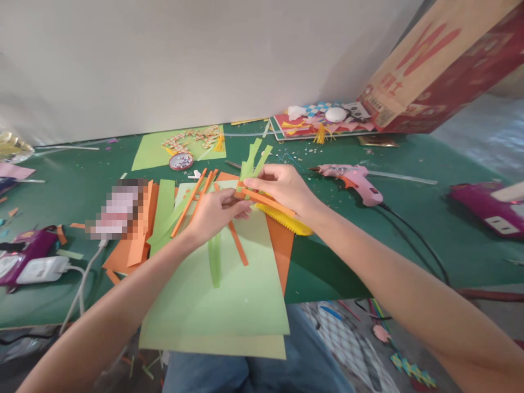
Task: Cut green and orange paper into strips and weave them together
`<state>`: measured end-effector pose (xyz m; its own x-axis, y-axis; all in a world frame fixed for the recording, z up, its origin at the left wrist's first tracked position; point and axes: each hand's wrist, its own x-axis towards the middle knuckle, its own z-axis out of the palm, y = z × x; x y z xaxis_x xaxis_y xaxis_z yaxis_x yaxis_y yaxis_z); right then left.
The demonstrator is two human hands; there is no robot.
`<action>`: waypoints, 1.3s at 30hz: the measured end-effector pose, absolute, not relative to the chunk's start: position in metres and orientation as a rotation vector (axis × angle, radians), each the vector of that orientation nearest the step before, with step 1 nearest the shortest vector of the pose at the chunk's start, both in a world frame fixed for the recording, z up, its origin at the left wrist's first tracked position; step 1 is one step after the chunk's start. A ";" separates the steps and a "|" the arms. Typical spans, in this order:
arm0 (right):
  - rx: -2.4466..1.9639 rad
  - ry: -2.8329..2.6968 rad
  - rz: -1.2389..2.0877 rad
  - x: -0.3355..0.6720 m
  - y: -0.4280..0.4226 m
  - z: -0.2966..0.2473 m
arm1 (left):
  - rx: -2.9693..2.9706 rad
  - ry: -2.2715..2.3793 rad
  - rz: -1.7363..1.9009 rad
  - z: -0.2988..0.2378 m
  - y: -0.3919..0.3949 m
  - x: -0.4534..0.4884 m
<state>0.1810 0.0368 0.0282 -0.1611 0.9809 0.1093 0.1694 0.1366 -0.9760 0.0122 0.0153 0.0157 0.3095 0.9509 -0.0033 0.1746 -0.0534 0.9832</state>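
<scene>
Strips pinched between both hands' grip — left, right.

Open green mat right of paper sheets; blocked by glue gun, its cord, strip pile left.

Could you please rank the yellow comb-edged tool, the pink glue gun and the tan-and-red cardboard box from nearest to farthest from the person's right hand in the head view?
1. Yellow comb-edged tool: directly beneath the right hand, partly hidden by it.
2. Pink glue gun: to the right of the hand, lying on the green table.
3. Tan-and-red cardboard box: far back right, leaning by the wall.
</scene>
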 end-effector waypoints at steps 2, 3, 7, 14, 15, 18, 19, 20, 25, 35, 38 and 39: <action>-1.143 -1.520 1.164 0.181 0.036 0.029 | 1.507 1.090 0.896 0.017 0.016 0.012; -1.128 -1.529 1.179 0.181 0.036 0.029 | 1.514 1.091 0.894 0.018 0.016 0.012; -1.066 -1.546 1.197 0.184 0.039 0.027 | 1.527 1.091 0.877 0.023 0.015 0.013; -1.069 -1.672 1.185 0.191 0.045 0.022 | 1.537 1.098 0.906 0.024 0.015 0.013; -1.073 -1.689 1.187 0.191 0.044 0.023 | 1.537 1.100 0.910 0.024 0.015 0.012; -1.114 -1.712 1.178 0.190 0.043 0.026 | 1.545 1.113 0.905 0.023 0.015 0.012; -1.134 -1.721 1.171 0.189 0.042 0.028 | 1.549 1.118 0.899 0.022 0.015 0.012; -1.151 -1.732 1.163 0.188 0.042 0.029 | 1.553 1.123 0.897 0.022 0.015 0.012; -1.186 -1.784 1.161 0.191 0.041 0.032 | 1.572 1.132 0.880 0.022 0.014 0.012; -1.134 -1.810 1.231 0.198 0.044 0.029 | 1.628 1.126 0.940 0.020 0.014 0.011; -1.121 -1.828 1.296 0.197 0.045 0.029 | 1.673 1.133 1.027 0.021 0.015 0.010; -1.112 -1.828 1.324 0.196 0.045 0.030 | 1.690 1.136 1.044 0.021 0.015 0.010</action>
<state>0.1964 0.0451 0.0296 -0.4569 0.8895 0.0041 0.2736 0.1449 -0.9509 0.0100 0.0149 0.0213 0.2461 0.9516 0.1843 0.2639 -0.2488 0.9319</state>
